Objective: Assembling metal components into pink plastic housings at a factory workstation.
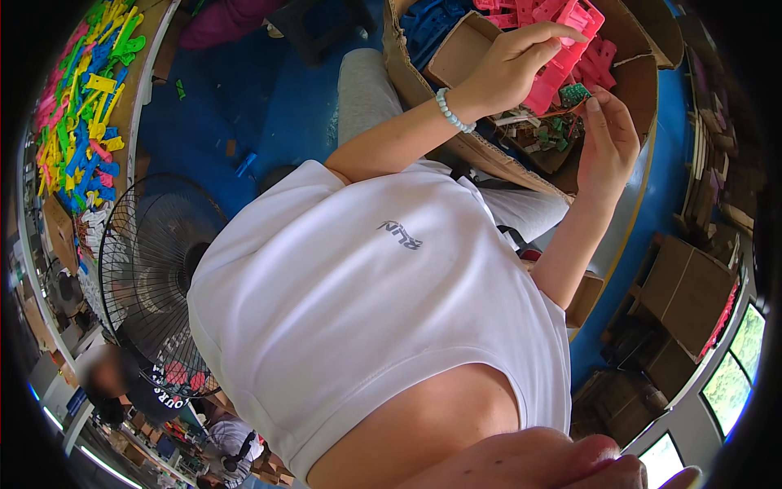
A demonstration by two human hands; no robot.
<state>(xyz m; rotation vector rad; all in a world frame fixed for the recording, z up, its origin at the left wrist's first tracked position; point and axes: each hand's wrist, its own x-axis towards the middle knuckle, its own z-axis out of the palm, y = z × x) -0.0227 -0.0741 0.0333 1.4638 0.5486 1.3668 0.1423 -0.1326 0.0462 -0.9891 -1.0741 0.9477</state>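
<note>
I see my left hand [513, 69] closed around a pink plastic housing [562, 53], my right hand [607, 143] pinching a small green circuit board [575, 93] just beneath it, above the cardboard box [489, 155].

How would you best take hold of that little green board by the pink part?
Probably by its thin edges, pinched from the right, as the right hand's fingers do: the board is small and flat, and the pink part in the left hand blocks its upper left side.
</note>
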